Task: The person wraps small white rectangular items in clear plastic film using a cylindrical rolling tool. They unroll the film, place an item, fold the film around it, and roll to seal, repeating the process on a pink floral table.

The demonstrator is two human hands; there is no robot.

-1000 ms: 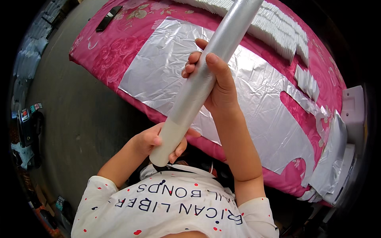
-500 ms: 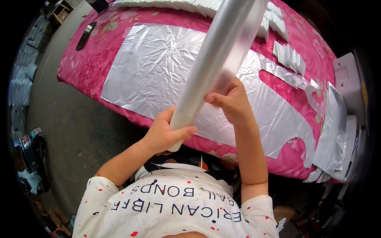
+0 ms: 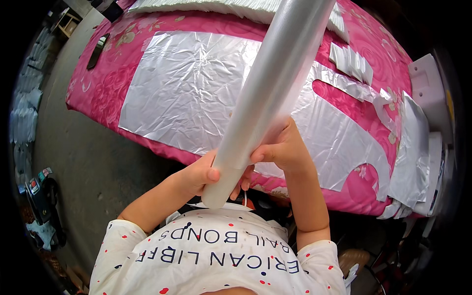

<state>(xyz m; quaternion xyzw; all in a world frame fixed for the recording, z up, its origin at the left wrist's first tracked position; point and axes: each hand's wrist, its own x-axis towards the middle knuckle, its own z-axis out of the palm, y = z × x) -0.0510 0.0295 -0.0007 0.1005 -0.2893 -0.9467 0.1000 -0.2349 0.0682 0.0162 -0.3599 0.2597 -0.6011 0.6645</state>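
Note:
A long roll of translucent plastic film [image 3: 268, 83] slants up and away from my waist over the table. My left hand [image 3: 200, 172] wraps round its near end from beneath, with the thumb on top and fingertips showing past the far side. Higher along its right side, my right hand [image 3: 278, 147] grips the roll with the thumb pressed against it; the other fingers are partly hidden behind the film. Under the roll, a large crinkled silver sheet [image 3: 182, 88] lies flat on the table, with curved cut-outs at its right part.
A pink flowered cloth [image 3: 103, 93] covers the table. Long rows of folded white pieces [image 3: 206, 9] lie at the back, with a smaller stack [image 3: 351, 64] at right. A phone [image 3: 98, 51] rests at the left. Silver sheets [image 3: 410, 152] and a white plastic box [image 3: 430, 91] stand at the right edge.
The roll has come nearer my body, its near end lower. My right hand has moved down and closer to the left. The loose film beside the roll now hangs closer to it.

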